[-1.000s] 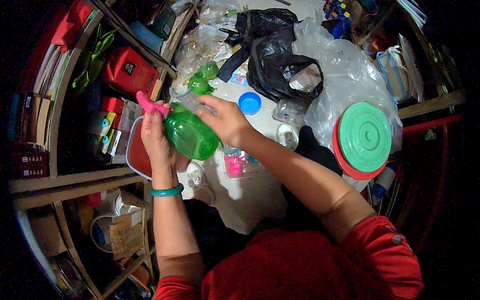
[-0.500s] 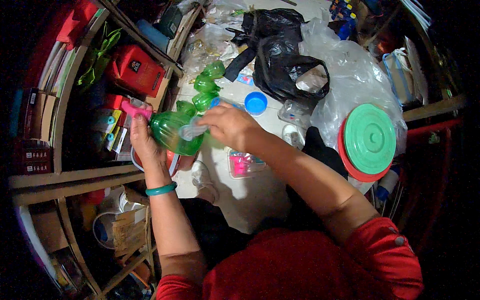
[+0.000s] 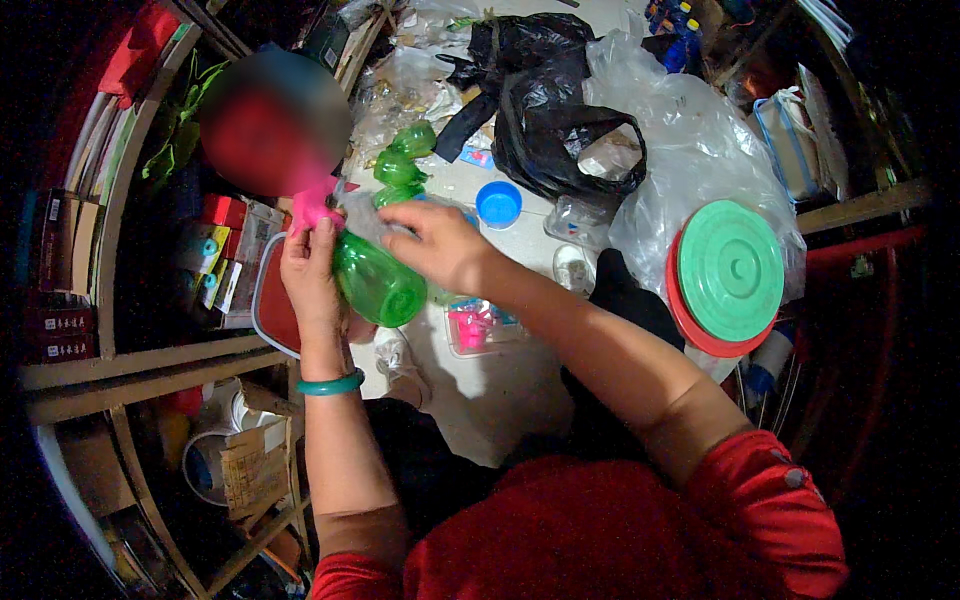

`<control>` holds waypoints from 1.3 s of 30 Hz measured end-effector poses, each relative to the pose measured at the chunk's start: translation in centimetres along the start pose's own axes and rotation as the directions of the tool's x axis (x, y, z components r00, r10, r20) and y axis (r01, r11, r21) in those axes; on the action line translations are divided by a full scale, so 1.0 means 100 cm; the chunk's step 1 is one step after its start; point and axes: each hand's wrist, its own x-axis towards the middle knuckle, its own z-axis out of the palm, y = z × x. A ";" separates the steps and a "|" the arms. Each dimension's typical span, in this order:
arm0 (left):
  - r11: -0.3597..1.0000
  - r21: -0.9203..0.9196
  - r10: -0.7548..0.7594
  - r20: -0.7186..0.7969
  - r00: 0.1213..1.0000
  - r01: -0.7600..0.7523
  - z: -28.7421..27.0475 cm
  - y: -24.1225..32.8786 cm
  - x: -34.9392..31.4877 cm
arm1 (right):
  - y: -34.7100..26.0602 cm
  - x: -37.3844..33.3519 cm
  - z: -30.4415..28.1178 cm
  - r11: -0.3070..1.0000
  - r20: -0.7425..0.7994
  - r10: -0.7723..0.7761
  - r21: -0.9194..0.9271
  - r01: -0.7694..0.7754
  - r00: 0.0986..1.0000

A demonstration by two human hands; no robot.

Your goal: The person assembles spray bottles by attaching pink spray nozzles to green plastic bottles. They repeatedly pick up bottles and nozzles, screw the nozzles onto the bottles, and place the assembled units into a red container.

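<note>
In my left hand (image 3: 312,275) is a green see-through spray bottle (image 3: 380,285) with a pink spray head (image 3: 315,203). The fingers close round its neck, just under the head, and the base tilts down to the right. My right hand (image 3: 445,245) is against the bottle's upper side. Its fingers pinch a thin, whitish, see-through piece (image 3: 368,215), plastic or cloth, I cannot tell which; it lies along the bottle near the neck. Beyond the hands, several similar green bottle shapes (image 3: 398,168) rest on the floor.
On the floor are a blue round tub (image 3: 499,204), a clear box (image 3: 472,328) with pink parts, a black plastic bag (image 3: 540,115) and clear plastic sheeting (image 3: 655,130). A green lid (image 3: 735,265) tops a red one at right. A reddish bin (image 3: 275,305) stands beside the left shelf (image 3: 160,365).
The bottle has turned, its base swinging down and toward me, and its pink head has moved right. My right hand has shifted the whitish piece from the bottle's lower body to near its neck.
</note>
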 end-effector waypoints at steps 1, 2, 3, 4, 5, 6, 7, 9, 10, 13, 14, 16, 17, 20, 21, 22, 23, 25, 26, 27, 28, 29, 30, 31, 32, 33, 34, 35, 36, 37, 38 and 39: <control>0.999 0.038 0.027 -0.010 1.000 -0.027 0.004 0.000 -0.001 | 0.004 -0.001 0.002 0.965 -0.002 -0.189 -0.185 0.185 0.982; 0.996 0.077 0.054 -0.019 0.998 -0.053 0.005 0.000 -0.001 | 0.008 -0.003 0.003 0.863 0.032 -0.367 -0.361 0.353 0.930; 0.995 0.066 0.070 -0.013 0.997 -0.069 0.004 0.000 -0.002 | 0.012 -0.004 0.003 0.891 0.045 -0.336 -0.310 0.333 0.941; 0.995 0.066 0.081 -0.032 0.996 -0.078 0.004 0.003 -0.002 | 0.013 -0.004 0.002 0.889 0.062 -0.345 -0.300 0.347 0.937; 0.994 0.066 0.091 -0.051 0.995 -0.088 0.003 0.006 -0.002 | 0.016 -0.004 0.001 0.887 0.078 -0.353 -0.290 0.360 0.932; 0.993 0.066 0.101 -0.070 0.992 -0.097 0.001 0.008 -0.001 | 0.018 -0.004 -0.001 0.884 0.094 -0.362 -0.280 0.373 0.928; 0.995 0.050 0.091 -0.087 0.992 -0.087 -0.007 0.010 0.004 | 0.016 -0.006 -0.002 0.892 0.150 -0.287 -0.320 0.320 0.946; 0.989 0.001 0.145 -0.125 0.982 -0.146 -0.020 0.011 0.010 | 0.012 -0.011 -0.005 0.886 0.248 -0.124 -0.408 0.219 0.961; 0.984 -0.026 0.173 -0.138 0.975 -0.178 -0.020 0.014 0.013 | 0.013 -0.012 -0.004 0.878 0.224 -0.042 -0.458 0.143 0.974; 0.990 -0.017 0.136 -0.143 0.980 -0.140 -0.020 0.018 0.009 | 0.012 -0.011 -0.005 0.873 0.104 0.123 -0.484 -0.058 0.987; 0.992 -0.016 0.123 -0.132 0.984 -0.126 -0.020 0.018 0.008 | 0.006 -0.008 -0.008 0.905 0.045 0.133 -0.414 -0.103 0.990; 0.995 -0.017 0.097 -0.089 0.991 -0.099 -0.018 0.016 0.007 | 0.006 -0.003 -0.012 0.970 -0.053 0.138 -0.194 -0.146 0.989; 0.996 -0.026 0.086 -0.072 0.994 -0.088 -0.014 0.016 0.005 | 0.009 -0.001 -0.013 0.989 -0.094 0.135 -0.046 -0.140 0.986; 0.998 0.034 0.057 -0.056 0.997 -0.055 0.003 0.013 -0.001 | 0.016 0.007 -0.008 0.989 -0.136 0.074 0.135 -0.056 0.988; 0.996 0.071 0.058 -0.032 0.998 -0.055 0.006 0.011 -0.004 | 0.016 0.006 -0.004 0.995 -0.137 0.059 0.082 -0.048 0.989; 0.992 0.112 0.060 -0.013 0.998 -0.058 0.008 0.011 -0.007 | 0.013 0.004 0.000 0.999 -0.131 0.042 0.034 -0.038 0.991; 0.992 0.098 0.078 -0.025 0.997 -0.076 0.016 0.012 -0.010 | 0.006 -0.001 0.003 0.999 -0.106 -0.023 -0.035 0.019 0.994; 0.983 0.158 0.096 0.008 0.995 -0.096 0.009 0.007 -0.009 | 0.009 -0.003 0.007 0.962 -0.058 -0.167 -0.228 0.150 0.984; 0.976 0.190 0.106 0.023 0.994 -0.108 0.006 0.006 -0.009 | 0.010 -0.004 0.009 0.923 -0.023 -0.236 -0.317 0.217 0.972; 0.957 0.262 0.128 0.008 0.992 -0.126 0.002 0.007 -0.009 | 0.010 -0.005 0.009 0.934 -0.016 -0.224 -0.290 0.210 0.974; 0.967 0.214 0.150 -0.033 0.988 -0.140 0.003 0.009 -0.007 | 0.012 -0.006 0.006 0.916 0.016 -0.241 -0.327 0.233 0.970; 0.974 0.166 0.169 -0.074 0.983 -0.155 0.004 0.011 -0.005 | 0.016 -0.007 0.003 0.896 0.050 -0.257 -0.362 0.257 0.965; 0.978 0.119 0.186 -0.117 0.976 -0.172 0.005 0.011 -0.003 | 0.020 -0.008 0.000 0.875 0.084 -0.270 -0.395 0.281 0.959; 0.984 0.033 0.177 -0.138 0.974 -0.174 -0.003 0.014 0.002 | 0.019 -0.010 0.000 0.874 0.114 -0.216 -0.421 0.244 0.970; 0.979 -0.011 0.203 -0.112 0.973 -0.205 -0.010 0.018 0.003 | 0.019 -0.013 0.001 0.869 0.142 -0.160 -0.448 0.208 0.977; 0.976 -0.066 0.201 -0.126 0.972 -0.210 -0.017 0.018 0.006 | 0.018 -0.015 0.001 0.862 0.169 -0.103 -0.476 0.173 0.980; 0.969 -0.124 0.198 -0.140 0.970 -0.215 -0.018 0.018 0.009 | 0.018 -0.015 -0.001 0.876 0.101 -0.095 -0.464 0.131 0.990; 0.974 -0.124 0.174 -0.131 0.976 -0.190 -0.019 0.018 0.010 | 0.017 -0.015 -0.003 0.889 0.032 -0.085 -0.448 0.091 0.996; 0.979 -0.123 0.150 -0.123 0.981 -0.165 -0.020 0.019 0.011 | 0.015 -0.014 -0.004 0.902 -0.036 -0.074 -0.429 0.051 0.997; 0.983 -0.122 0.122 -0.112 0.986 -0.136 -0.020 0.019 0.011 | 0.012 -0.011 -0.007 0.931 -0.078 -0.028 -0.365 -0.003 0.997; 0.987 -0.116 0.103 -0.081 0.991 -0.112 -0.019 0.019 0.010 | 0.009 -0.006 -0.011 0.953 -0.117 0.022 -0.298 -0.056 0.993; 0.990 -0.108 0.083 -0.050 0.995 -0.088 -0.019 0.018 0.009 | 0.007 -0.003 -0.014 0.968 -0.153 0.073 -0.227 -0.107 0.986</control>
